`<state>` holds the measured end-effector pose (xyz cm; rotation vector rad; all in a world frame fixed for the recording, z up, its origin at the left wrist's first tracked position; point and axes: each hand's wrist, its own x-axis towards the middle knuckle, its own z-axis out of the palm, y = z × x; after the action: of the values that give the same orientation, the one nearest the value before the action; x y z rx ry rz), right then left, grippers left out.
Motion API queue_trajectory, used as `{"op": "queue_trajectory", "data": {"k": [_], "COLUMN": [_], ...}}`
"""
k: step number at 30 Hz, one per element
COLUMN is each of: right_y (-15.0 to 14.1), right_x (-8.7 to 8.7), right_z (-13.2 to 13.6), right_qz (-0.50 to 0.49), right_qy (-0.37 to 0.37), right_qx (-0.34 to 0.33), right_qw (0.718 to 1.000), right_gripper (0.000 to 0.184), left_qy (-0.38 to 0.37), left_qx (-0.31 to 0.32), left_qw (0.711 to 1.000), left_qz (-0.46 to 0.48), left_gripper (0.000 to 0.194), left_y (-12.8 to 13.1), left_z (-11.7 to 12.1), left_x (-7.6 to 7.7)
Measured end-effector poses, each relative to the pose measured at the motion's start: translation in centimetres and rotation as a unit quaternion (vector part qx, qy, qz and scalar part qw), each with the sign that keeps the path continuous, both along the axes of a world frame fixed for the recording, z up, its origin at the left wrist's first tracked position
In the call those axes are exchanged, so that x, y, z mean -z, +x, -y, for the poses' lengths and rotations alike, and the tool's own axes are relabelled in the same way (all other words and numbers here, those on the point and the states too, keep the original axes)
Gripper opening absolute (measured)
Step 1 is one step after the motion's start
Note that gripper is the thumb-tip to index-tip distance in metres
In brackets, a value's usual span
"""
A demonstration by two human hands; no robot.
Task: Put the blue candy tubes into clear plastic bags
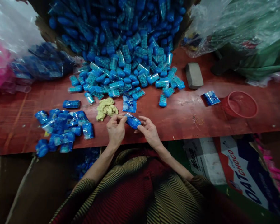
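Between my two hands, above the table's near edge, is a small tube in a printed blue wrapper (pixel 133 121). My left hand (pixel 116 129) pinches its left end with thumb and forefinger. At the right end, the thumb and fingers of my right hand (pixel 149 130) close on it. A flat blue printed sleeve (pixel 129 103) lies just beyond the hands. Left of it sits a crumpled yellow cloth-like lump (pixel 106 109). Farther back is a large heap of clear tubes (pixel 116 84) with blue caps and small blue balls inside.
Wrapped blue tubes (pixel 63 124) lie piled at the left, with one apart (pixel 71 104). To the right are a grey block (pixel 194 75), a stack of blue sleeves (pixel 210 98) and a red plastic basket (pixel 240 105). Clear plastic bags (pixel 238 25) stand behind. Printed cartons (pixel 242 174) are below the table.
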<state>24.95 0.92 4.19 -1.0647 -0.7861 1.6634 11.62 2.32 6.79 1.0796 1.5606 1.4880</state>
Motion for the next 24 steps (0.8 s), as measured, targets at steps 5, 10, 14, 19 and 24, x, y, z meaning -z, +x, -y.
{"op": "queue_trajectory", "data": {"k": [5,10,14,19,24], "right_y": [-0.4,-0.6,-0.8,-0.3,0.9], "right_x": [-0.3,-1.1,-1.5,-1.5,-1.5], "right_z": [0.4,0.7,0.9,0.7,0.1], "right_qz": [0.003,0.003,0.007,-0.007,-0.018], "right_qy": [-0.002,0.004,0.012,0.011,0.015], "right_qx": [-0.009,-0.035,-0.056,-0.077,-0.110], "right_qw": [1.000,0.999,0.998,0.997,0.994], "right_gripper": [0.046,0.043,0.042,0.043,0.043], "left_qy": [0.012,-0.002,-0.005,-0.050,-0.080], "left_qx": [-0.013,-0.018,-0.020,0.009,0.015], "left_qw": [0.997,0.996,0.997,0.999,0.992], "left_qz": [-0.071,-0.083,-0.078,-0.013,0.094], "left_gripper": [0.014,0.018,0.020,0.024,0.028], "left_y": [-0.3,-0.7,-0.7,-0.8,-0.8], "left_z": [0.0,0.1,0.0,0.1,0.2], "left_x": [0.3,0.7,0.4,0.6,0.7]}}
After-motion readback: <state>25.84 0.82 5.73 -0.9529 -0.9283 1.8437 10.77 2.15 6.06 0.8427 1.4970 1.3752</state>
